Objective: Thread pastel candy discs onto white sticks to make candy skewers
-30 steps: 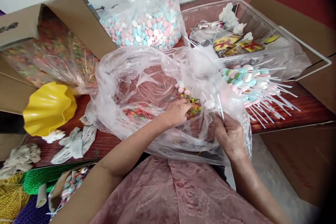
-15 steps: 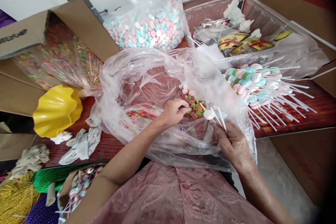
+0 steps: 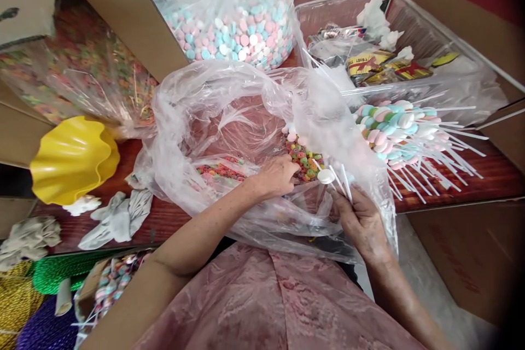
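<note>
Inside a large clear plastic bag [image 3: 172,98] lie small ring-shaped candies [image 3: 305,158] in red, green and orange. My left hand [image 3: 276,178] is over these rings with its fingers curled; whether a ring is between the fingertips is hidden. On the right, my right hand [image 3: 361,216] grips several white sticks [image 3: 343,178], one of them with a round white marshmallow [image 3: 326,176] on its end. Beyond that hand lies a pile of marshmallow skewers [image 3: 404,126], pink, blue and white, their white sticks pointing right.
A tied bag of marshmallows [image 3: 246,27] stands at the back, beside a clear plastic bin [image 3: 447,27] holding wrappers. To the left are a cardboard box [image 3: 127,16] with bagged rings, a yellow wavy bowl [image 3: 74,164] and crumpled gloves [image 3: 121,219].
My left hand has shifted slightly down, its fingers turned lower toward the rings. My right hand keeps its hold on the sticks. The whole view has moved a little.
</note>
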`<action>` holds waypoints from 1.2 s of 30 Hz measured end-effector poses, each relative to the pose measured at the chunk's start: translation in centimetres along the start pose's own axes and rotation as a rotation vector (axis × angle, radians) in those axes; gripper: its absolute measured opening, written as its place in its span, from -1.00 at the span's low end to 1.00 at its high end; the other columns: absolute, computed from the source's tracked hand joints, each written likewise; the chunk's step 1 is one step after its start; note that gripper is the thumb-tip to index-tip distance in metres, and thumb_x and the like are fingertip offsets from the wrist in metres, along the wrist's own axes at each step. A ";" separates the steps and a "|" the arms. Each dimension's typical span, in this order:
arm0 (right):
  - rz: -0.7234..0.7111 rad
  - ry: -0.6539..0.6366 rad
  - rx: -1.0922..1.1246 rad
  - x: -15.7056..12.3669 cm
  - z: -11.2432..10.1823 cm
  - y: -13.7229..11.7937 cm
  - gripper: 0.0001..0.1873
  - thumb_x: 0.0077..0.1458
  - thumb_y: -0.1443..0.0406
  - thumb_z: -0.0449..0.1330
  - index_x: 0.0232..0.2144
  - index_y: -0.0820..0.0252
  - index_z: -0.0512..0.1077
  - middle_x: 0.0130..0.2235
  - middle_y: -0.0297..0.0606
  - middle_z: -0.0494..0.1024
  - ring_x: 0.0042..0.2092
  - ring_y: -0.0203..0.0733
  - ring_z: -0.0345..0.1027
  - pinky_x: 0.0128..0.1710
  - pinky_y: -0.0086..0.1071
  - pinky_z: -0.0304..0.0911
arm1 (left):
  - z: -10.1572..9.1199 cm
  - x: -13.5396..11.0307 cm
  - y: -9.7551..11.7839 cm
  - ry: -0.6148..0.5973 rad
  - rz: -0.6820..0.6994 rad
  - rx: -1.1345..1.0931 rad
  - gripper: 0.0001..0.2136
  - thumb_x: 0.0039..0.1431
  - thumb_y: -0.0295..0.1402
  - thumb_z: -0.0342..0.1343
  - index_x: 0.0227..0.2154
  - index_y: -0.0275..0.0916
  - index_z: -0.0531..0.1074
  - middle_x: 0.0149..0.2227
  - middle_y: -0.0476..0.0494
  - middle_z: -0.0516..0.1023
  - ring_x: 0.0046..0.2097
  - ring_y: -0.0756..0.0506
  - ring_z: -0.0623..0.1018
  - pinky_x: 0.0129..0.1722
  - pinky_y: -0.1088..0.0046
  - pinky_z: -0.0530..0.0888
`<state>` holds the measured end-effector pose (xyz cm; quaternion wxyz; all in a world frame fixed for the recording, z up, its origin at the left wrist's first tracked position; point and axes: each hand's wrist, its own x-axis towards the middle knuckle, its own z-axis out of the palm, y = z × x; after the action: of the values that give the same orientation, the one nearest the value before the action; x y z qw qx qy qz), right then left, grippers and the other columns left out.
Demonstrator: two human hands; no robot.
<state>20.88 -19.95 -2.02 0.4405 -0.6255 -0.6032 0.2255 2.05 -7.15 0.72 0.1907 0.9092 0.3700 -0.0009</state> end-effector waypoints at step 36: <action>-0.137 -0.161 -0.030 -0.3 2.8 -2.5 -0.70 0.30 0.26 0.06 -0.39 0.23 0.51 -0.57 -0.39 0.39 -0.56 -0.36 0.19 -0.57 -0.47 0.06 | 0.6 -5.2 1.1 0.645 -0.314 -1.613 -0.73 -0.32 -0.47 0.42 -0.46 -0.31 0.52 -0.47 0.00 0.59 -0.44 0.03 0.53 -0.40 0.49 0.53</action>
<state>17.20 -19.71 -1.49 0.3958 -0.5693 -0.6811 0.2353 -0.89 -11.53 1.28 0.6582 0.3923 0.4144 0.4911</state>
